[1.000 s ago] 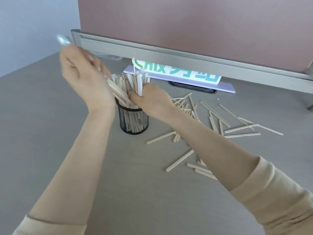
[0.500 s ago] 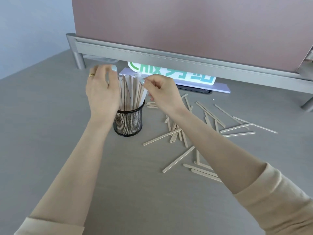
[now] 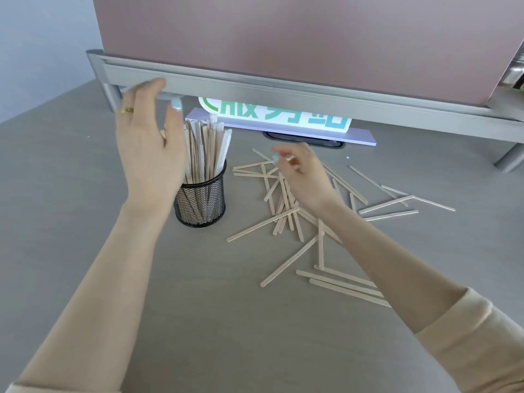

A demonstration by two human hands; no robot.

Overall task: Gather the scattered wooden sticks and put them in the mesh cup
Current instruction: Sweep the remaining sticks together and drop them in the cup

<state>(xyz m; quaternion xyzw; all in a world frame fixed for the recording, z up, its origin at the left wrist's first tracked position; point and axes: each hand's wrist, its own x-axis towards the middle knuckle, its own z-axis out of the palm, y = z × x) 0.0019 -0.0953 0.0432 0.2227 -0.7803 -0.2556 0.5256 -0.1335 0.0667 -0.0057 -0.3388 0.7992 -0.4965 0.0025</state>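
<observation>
Since 0.5 s ago both hands have left the bundle in the mesh cup (image 3: 200, 201). Left hand (image 3: 147, 146) spread, empty, just left of cup. Right hand (image 3: 304, 177) loosely curled, blurred, grip indeterminate, above scattered sticks (image 3: 286, 219) right of cup.

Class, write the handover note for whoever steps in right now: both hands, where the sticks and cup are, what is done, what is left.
Left hand: open, empty, beside the mesh cup.
Right hand: open, fingers curled over the loose sticks, gripping none that I can see.
Done: a bundle of sticks stands upright in the cup.
Left: many sticks lie scattered on the table, right of the cup.
</observation>
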